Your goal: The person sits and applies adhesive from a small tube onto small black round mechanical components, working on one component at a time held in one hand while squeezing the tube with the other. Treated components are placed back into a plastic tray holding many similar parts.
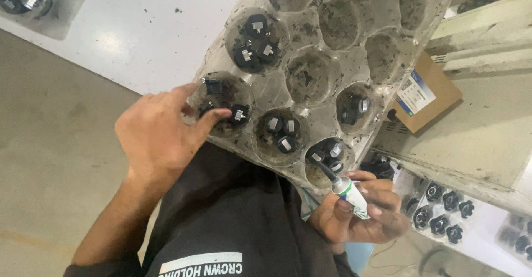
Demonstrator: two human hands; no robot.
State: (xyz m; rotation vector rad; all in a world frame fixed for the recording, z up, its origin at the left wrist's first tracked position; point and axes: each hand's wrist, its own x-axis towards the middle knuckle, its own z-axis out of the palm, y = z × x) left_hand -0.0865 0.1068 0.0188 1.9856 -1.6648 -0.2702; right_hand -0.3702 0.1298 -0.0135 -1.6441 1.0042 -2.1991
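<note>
Black garment, white printed strip; forearms bare, no gloves.

Black knobs (280,134) (clear, dirt-speckled tray (310,44))
</note>
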